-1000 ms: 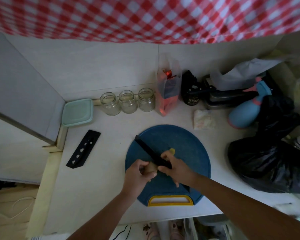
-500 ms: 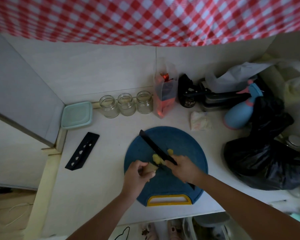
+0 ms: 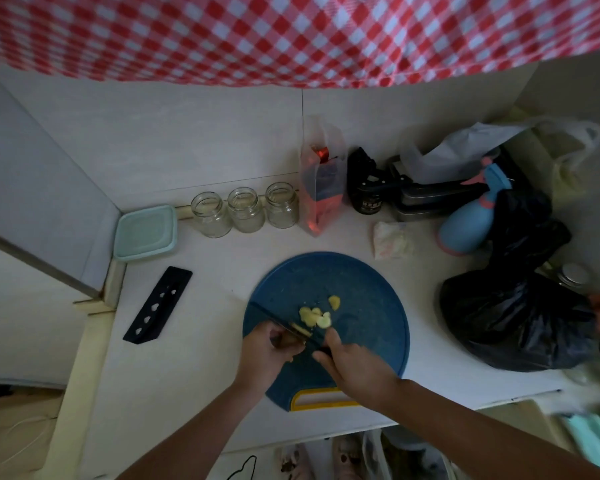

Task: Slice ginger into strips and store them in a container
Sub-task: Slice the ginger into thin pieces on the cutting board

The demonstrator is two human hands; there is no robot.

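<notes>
A round blue cutting board (image 3: 368, 306) with a yellow handle lies on the white counter. Several pale yellow ginger slices (image 3: 315, 315) sit near its middle. My left hand (image 3: 267, 355) grips the remaining ginger piece (image 3: 300, 332) at the board's left side. My right hand (image 3: 357, 368) holds the handle of a black knife (image 3: 274, 318), whose blade lies across the ginger piece beside my left fingers. A mint-lidded container (image 3: 145, 233) sits at the back left of the counter.
A black knife sheath (image 3: 158, 304) lies left of the board. Three empty glass jars (image 3: 245, 209) stand at the back wall beside a clear bag (image 3: 321, 181). A blue spray bottle (image 3: 468, 220) and a black plastic bag (image 3: 513, 313) crowd the right side.
The knife blade has come down from its raised, angled position onto the ginger by my left hand. More cut slices now lie on the board.
</notes>
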